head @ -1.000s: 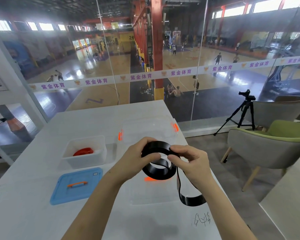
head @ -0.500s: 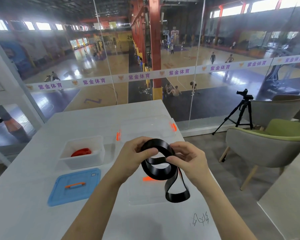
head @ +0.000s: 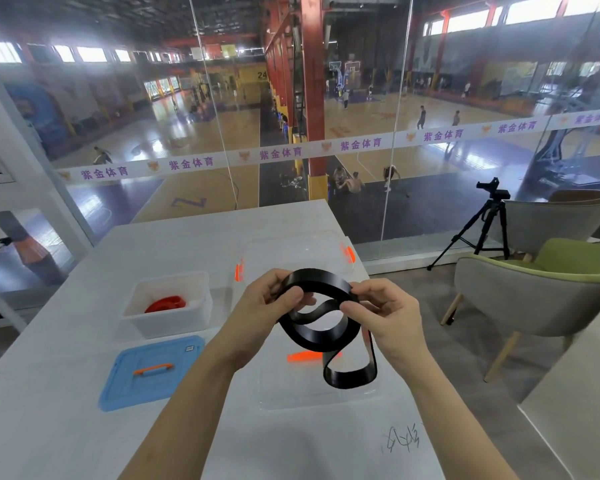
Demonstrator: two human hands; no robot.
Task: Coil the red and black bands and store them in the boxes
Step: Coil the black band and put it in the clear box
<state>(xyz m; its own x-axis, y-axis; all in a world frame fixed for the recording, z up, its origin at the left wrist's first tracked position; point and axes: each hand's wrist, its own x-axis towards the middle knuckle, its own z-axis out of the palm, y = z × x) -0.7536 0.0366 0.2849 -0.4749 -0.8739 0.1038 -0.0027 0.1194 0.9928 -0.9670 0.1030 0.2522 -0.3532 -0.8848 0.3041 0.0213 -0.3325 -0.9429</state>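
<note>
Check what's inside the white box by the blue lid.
A coiled red band lies in the white box. The front wall hides its lower part and the floor; nothing else shows.

Item, one view on my feed: head camera, wide-angle, worn at the near end of the white table [head: 66,393], facing forward and down along it toward the glass wall [head: 430,202], tabletop close below, basketball court [head: 378,116] far beyond.

Black band [head: 321,332], red band [head: 166,303] in white box [head: 168,318] — blue lid [head: 153,370], orange handle [head: 152,368]
</note>
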